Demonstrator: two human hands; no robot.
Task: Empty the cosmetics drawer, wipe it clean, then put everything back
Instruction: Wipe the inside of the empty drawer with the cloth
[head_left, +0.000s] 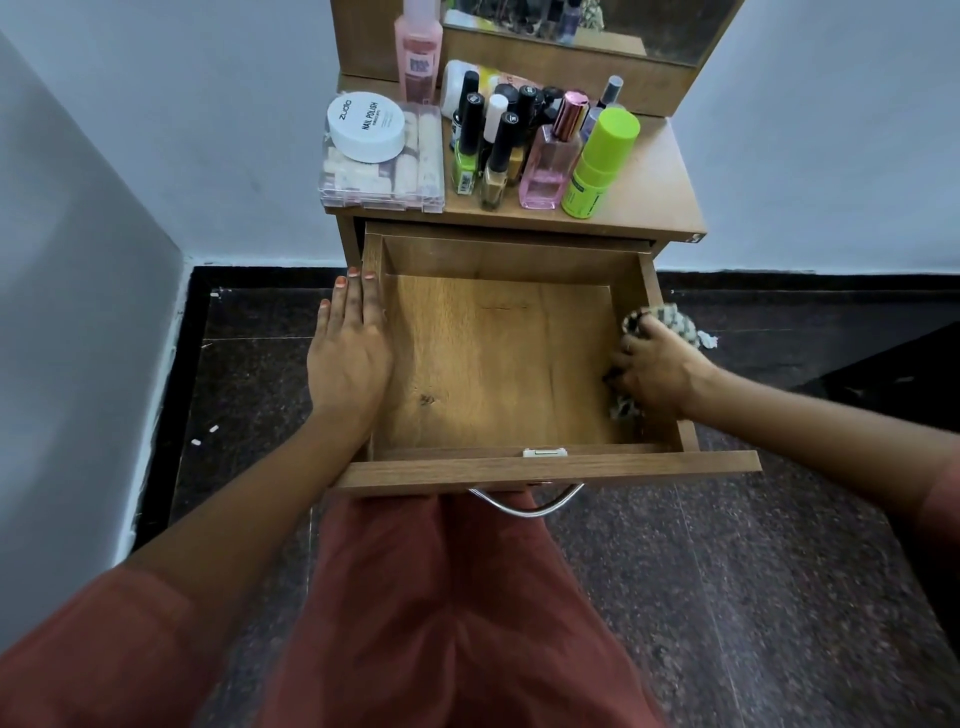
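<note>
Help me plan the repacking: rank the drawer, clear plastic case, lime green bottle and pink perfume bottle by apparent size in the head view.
1. drawer, also nearest the camera.
2. clear plastic case.
3. lime green bottle and pink perfume bottle: too alike to rank.

The person wears a loose garment of rust-red woven cloth (441, 623), which falls in soft lengthwise folds over the lap and legs. Its matching rust-red left sleeve (104, 654) ends about the elbow, and the edge of the same-coloured right sleeve (943, 514) shows likewise, so both forearms are bare to the wrist. The fingernails of the left grip (348, 353) carry a coral-orange polish.
</note>
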